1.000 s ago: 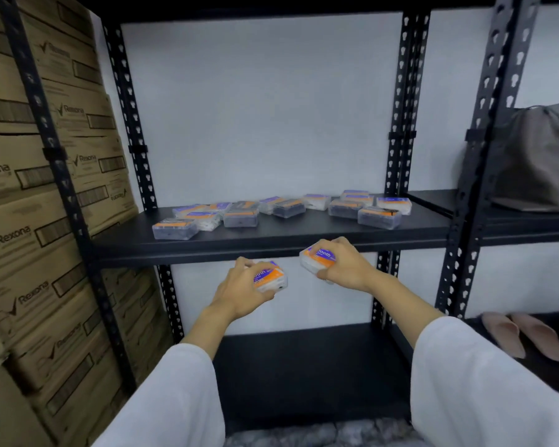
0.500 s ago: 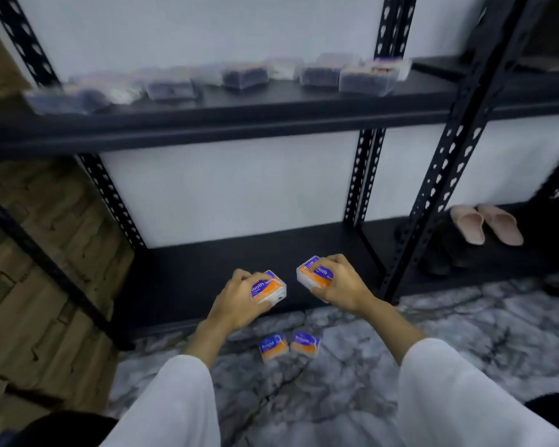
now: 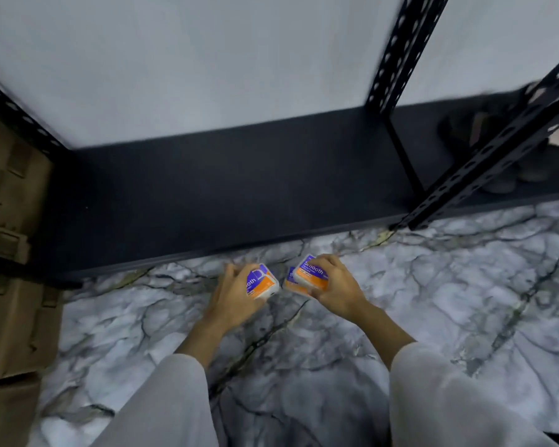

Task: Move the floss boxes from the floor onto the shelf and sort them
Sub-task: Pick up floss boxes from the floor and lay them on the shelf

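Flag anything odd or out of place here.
Nothing damaged or spilled. Left hand and right hand each hold a floss box low over the marble floor, not on the empty bottom shelf.

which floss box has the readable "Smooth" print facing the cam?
The floss box in the right hand, top one: "Smooth" reads clearly on its purple face. The left hand box is turned sideways, text partly covered.

Long, loose white sleeves (image 3: pixel 162 404) cover both forearms.
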